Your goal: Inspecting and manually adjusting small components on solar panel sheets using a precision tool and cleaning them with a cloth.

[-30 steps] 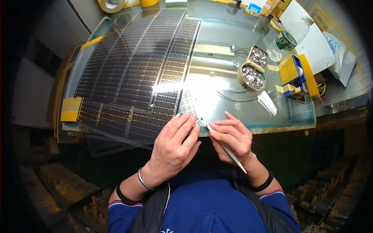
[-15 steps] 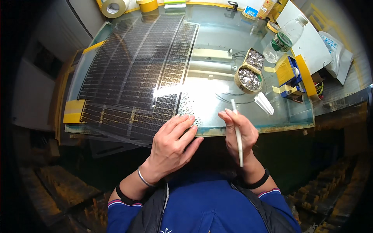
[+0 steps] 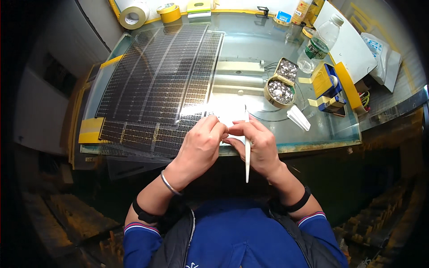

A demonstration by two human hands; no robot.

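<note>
My left hand [image 3: 202,140] is closed, its fingertips pinched together over the front edge of the glass-topped light table [image 3: 313,142]. Any small thing in that pinch is hidden. My right hand [image 3: 261,145] meets it, thumb and forefinger touching or almost touching the left fingertips. A slim white pen-like tool [image 3: 247,165] is held upright in the right hand, its thin dark tip pointing away from me. Dark film sheets [image 3: 152,80] printed with fine grids lie overlapped on the left of the glass. A small dotted sheet lies mostly hidden behind my left fingers.
An open tin [image 3: 280,93] of grey and white bits stands right of centre, a folded white strip [image 3: 298,118] before it. Further right are tape dispensers [image 3: 330,85] and a clear bottle [image 3: 318,44]. Tape rolls [image 3: 134,15] line the back left. Bright glare covers the middle glass.
My left hand has gone from lying spread on the dotted sheet to a pinch. My right hand has moved left to meet it, with the white tool still in it.
</note>
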